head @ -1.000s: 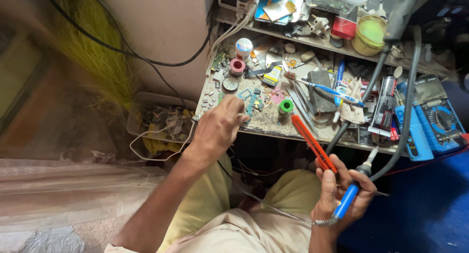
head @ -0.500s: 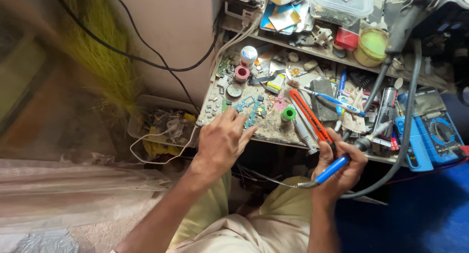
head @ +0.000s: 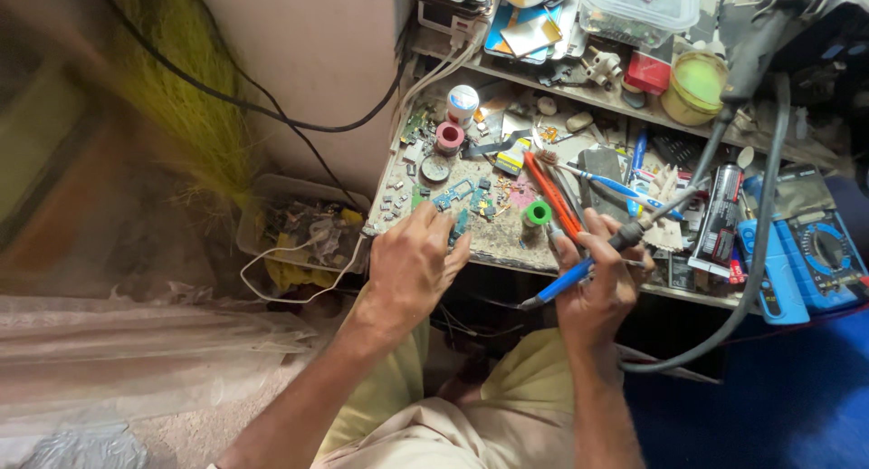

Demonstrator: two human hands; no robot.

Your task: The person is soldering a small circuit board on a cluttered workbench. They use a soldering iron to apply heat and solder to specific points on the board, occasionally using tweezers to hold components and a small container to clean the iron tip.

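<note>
The tabletop (head: 493,238) looks rough, dusty and matt, speckled with grime. The soldering iron (head: 568,279) in the right hand (head: 597,292) has a glossy blue plastic handle and black rubbery cable. The small circuit board (head: 460,224) under the left hand (head: 412,265) looks matt green. The multimeter (head: 819,252) at the right edge is smooth blue plastic.

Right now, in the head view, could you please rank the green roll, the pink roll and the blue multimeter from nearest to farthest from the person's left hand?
1. The green roll, on the bench just right of the left hand.
2. The pink roll, further back on the bench, above the hand.
3. The blue multimeter, far off at the bench's right end.
</note>
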